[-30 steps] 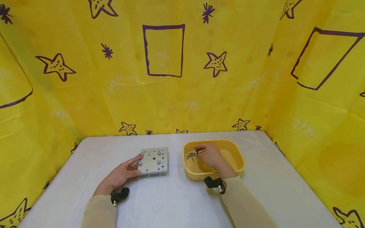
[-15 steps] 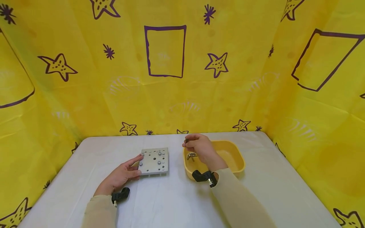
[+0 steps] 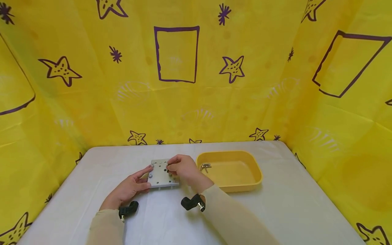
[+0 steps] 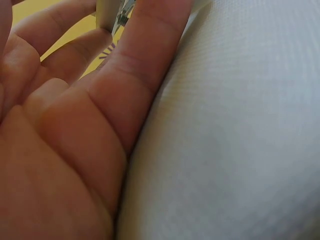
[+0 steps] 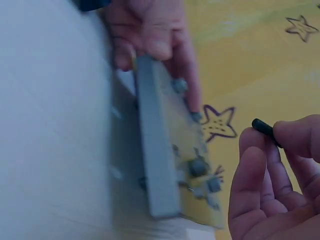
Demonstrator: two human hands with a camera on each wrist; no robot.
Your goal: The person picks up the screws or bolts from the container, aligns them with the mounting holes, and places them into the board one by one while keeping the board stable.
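Observation:
A square light-grey metal plate (image 3: 159, 174) with drilled holes and several bolts in it stands a little raised above the table. My left hand (image 3: 130, 186) grips its left edge, thumb at the front corner and fingers along the side. Over the plate's right part is my right hand (image 3: 185, 170), hiding some of the holes there. In the right wrist view its thumb and forefinger pinch a small dark threaded screw (image 5: 263, 128), apart from the plate's face. The left wrist view shows mostly the palm, with only a sliver of the plate.
To the right stands a yellow plastic tub (image 3: 232, 188), with several metal bolts (image 3: 206, 166) lying at its left end. A white-covered table (image 3: 159, 217) bears everything. Yellow patterned cloth (image 3: 196, 112) closes off the back and sides.
My right hand has come up out of the tub with the dark screw and moved left to the plate. The left hand and plate have stayed put.

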